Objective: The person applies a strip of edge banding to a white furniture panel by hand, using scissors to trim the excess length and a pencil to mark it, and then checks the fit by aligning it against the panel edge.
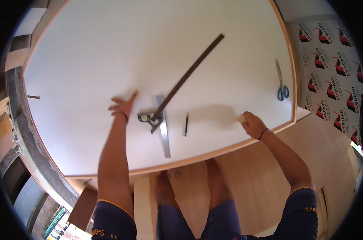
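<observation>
My left hand [123, 107] is over the white board [109, 48], its fingers spread and nothing in them. Just right of it lies a combination square [188, 76], its long dark blade slanting up to the right. The square's head end lies over a steel ruler [164, 138]. A dark pencil [186, 125] rests to the right of the ruler. Near the board's right front, my right hand [254, 126] is closed on a small pale block [241, 118], mostly covered by the fingers, so its exact kind is unclear.
Scissors [282, 92] with blue handles lie near the board's right edge. A small brown stick-like piece [34, 97] is at the left edge. Printed sheeting [325, 76] stands beyond the right side. Wood-look panelling [245, 176] and my legs are below the front edge.
</observation>
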`<state>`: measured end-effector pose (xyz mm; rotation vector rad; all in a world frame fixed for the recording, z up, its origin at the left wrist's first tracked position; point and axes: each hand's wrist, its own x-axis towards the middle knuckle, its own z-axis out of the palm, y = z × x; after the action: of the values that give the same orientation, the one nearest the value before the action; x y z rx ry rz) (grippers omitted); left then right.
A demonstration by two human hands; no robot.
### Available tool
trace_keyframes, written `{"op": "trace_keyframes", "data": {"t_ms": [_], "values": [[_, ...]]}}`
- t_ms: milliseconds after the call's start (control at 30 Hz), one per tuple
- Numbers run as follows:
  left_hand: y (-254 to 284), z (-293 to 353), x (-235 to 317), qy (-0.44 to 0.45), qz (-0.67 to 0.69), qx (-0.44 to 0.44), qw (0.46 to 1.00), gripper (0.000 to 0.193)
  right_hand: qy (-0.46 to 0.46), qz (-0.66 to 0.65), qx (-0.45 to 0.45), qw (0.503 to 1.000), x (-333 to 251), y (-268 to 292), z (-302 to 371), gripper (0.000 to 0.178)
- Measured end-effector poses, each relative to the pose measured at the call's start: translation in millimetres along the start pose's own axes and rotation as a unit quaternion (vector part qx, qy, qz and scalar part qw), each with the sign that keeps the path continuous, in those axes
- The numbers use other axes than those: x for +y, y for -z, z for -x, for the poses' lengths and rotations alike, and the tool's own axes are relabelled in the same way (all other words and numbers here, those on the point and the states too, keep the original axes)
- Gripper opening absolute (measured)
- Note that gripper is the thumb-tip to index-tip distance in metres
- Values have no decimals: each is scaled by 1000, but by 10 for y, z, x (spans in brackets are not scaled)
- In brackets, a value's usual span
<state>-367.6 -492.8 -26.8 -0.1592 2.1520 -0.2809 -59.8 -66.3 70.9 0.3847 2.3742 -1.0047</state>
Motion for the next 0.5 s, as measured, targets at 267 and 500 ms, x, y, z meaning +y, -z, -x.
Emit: {"op": "trace_keyframes", "data": {"t_ms": [267, 500], "values": [[-1233, 1394, -1341, -207, 282, 132, 927, 78, 0, 248, 123, 961, -577, -129, -395, 36], [-2690, 3218, -2736, 34, 270, -77, 959, 46, -63, 33, 89, 994, -1068, -933, 284, 44]]}}
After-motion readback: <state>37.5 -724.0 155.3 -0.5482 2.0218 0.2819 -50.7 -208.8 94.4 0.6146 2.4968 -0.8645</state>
